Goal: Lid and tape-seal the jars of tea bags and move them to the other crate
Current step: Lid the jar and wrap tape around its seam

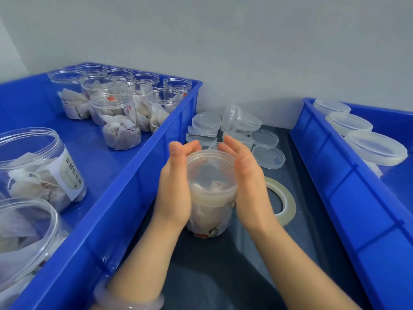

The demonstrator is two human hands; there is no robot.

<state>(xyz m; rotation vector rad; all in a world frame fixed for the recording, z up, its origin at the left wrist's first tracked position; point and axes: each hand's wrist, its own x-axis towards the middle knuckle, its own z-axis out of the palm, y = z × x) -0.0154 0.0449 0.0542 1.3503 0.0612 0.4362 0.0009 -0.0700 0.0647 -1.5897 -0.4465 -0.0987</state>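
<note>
Jar of tea bags (210, 211), upright on the dark table (212, 276) between two blue crates, with a translucent lid (211, 175) on its mouth. The left hand (175, 186) lies flat against the left side of jar and lid, fingers straight and curled round nothing. The right hand (248, 175) stands opposite with its fingers likewise straight. It is motion-blurred, so whether its palm touches the lid cannot be told. Both palms hide the jar's flanks, and only the base, with a scrap of printed label, shows below them.

The left crate (134, 175) holds open jars (116, 108) of tea bags. The two nearest are cut off by the frame edge, and one carries a label too small to read. In the right crate (348, 186) the lidded jars (375, 148) show little but their tops above the wall. Loose lids (268, 157) lie heaped on the table behind the hands. A roll of clear tape (288, 204) lies flat just beside the right wrist, partly covered by it. A pale bracelet (129, 298) on the left wrist is cropped at the lower edge.
</note>
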